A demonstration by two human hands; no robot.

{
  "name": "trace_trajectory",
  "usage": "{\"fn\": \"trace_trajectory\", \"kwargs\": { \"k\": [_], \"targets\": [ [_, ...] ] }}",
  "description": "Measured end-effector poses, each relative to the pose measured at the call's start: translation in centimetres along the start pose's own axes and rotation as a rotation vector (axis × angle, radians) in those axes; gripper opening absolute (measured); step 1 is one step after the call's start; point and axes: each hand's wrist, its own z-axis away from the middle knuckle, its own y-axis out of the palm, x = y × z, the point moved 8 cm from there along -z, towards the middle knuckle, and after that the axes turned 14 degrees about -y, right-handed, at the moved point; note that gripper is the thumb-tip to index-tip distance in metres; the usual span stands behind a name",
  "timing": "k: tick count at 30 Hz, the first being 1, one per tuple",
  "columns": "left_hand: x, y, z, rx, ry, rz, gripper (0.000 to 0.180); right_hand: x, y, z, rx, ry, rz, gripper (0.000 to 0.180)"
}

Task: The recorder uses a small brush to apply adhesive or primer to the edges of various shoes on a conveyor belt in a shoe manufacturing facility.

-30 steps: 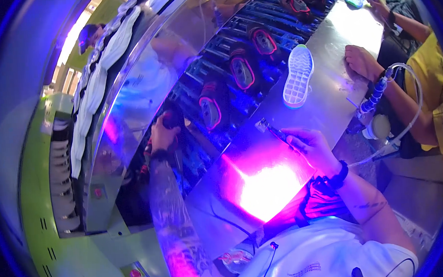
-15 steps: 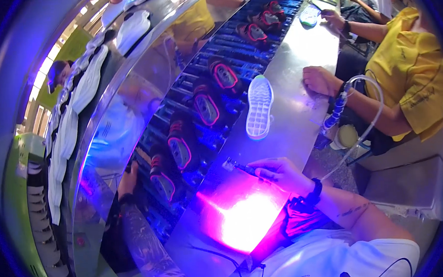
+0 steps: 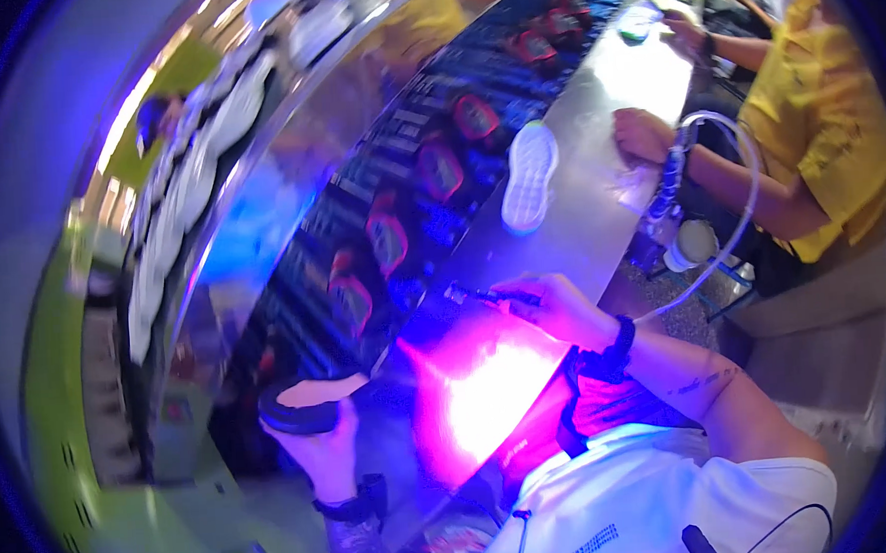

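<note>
1. Dark shoe (image 3: 302,416), with a pale pinkish face, is gripped in the left hand's (image 3: 324,453) fingers, near the conveyor's (image 3: 390,134) close end.
2. Blur and fingers obscure its details; toe and heel cannot be told apart.
3. Its long axis runs roughly left to right.
4. Right hand (image 3: 565,312): fingers pinch a slim dark tool (image 3: 509,297) over the surface (image 3: 582,219).
5. Farther out lies a pale sole (image 3: 530,177).

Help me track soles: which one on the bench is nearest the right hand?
The white sole just beyond the right hand; the other is farther up, beside a co-worker's hand.
</note>
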Motion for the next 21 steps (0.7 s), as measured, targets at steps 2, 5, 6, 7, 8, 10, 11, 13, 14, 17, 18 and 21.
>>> {"fn": "trace_trajectory", "kwargs": {
  "k": [2, 5, 6, 7, 8, 10, 11, 13, 14, 17, 18, 21],
  "targets": [
    [-2.6, 0.3, 4.7, 0.133, -0.138, 0.209, 0.111, 3.5, 1.6, -0.5, 0.206, 0.099, 0.254, 0.034],
    [-5.4, 0.0, 12.7, -0.064, 0.205, 0.156, 0.116, 7.2, 5.3, 1.5, 0.367, 0.119, 0.29, 0.03],
    [-5.8, 0.0, 15.7, -0.153, 0.297, 0.126, 0.112, 8.4, 5.9, 1.6, 0.362, -0.046, 0.304, 0.03],
    [-5.1, 0.3, 17.6, -0.181, 0.243, 0.128, 0.112, 8.2, 6.2, 2.5, 0.375, -0.015, 0.274, 0.03],
    [-4.6, 1.5, 20.2, -0.023, 0.186, 0.021, 0.113, 8.5, 6.8, 3.0, 0.403, 0.047, 0.277, 0.029],
    [-5.4, 3.7, 24.1, 0.012, 0.333, -0.027, 0.107, 7.7, 7.6, 4.1, 0.417, 0.099, 0.207, 0.028],
    [-5.5, 4.6, 25.7, -0.041, 0.422, -0.04, 0.105, 6.0, 7.6, 5.1, 0.399, 0.164, 0.205, 0.03],
    [-4.6, 5.9, 28.9, -0.079, 0.531, -0.023, 0.092, 6.0, 7.9, 5.4, 0.29, 0.218, 0.1, 0.028],
    [-4.3, 5.8, 29.3, -0.07, 0.516, -0.013, 0.092, 4.5, 7.9, 5.9, 0.173, 0.187, -0.11, 0.026],
    [-4.4, 6.5, 30.7, 0.073, 0.603, -0.003, 0.053, 6.1, 7.6, 4.2, 0.394, 0.034, 0.411, 0.025],
    [-4.4, 6.6, 30.5, 0.082, 0.595, 0.004, 0.053, 5.3, 7.4, 4.3, 0.452, 0.102, 0.448, 0.026],
    [-5.1, 6.7, 30.2, 0.141, 0.701, -0.014, 0.052, 5.2, 6.8, 4.6, 0.487, 0.26, 0.417, 0.026]
  ]
}}
